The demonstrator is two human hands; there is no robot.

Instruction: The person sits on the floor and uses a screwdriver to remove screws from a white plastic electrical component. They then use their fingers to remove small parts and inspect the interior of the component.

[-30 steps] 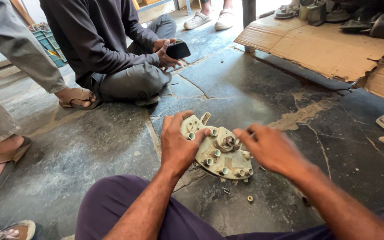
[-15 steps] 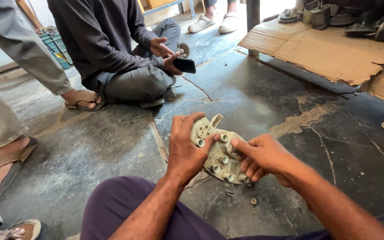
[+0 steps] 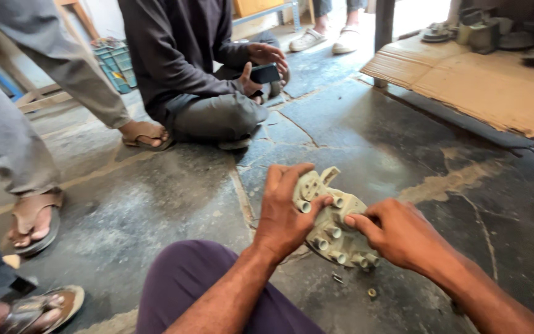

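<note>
Here, in the head view, the left hand (image 3: 285, 213) and right hand (image 3: 397, 232) hold a pale plastic part (image 3: 332, 219) with short round posts, tilted up off the concrete floor (image 3: 156, 204). The left fingers are curled over its near edge, thumb pressed on its face; the right fingers pinch its right rim. Just below the fingers lie a small screw (image 3: 338, 278) and a nut (image 3: 372, 292). Beyond the fingers sits a person (image 3: 186, 68) holding a dark phone (image 3: 264, 73); cardboard (image 3: 483, 83) lies far right.
</note>
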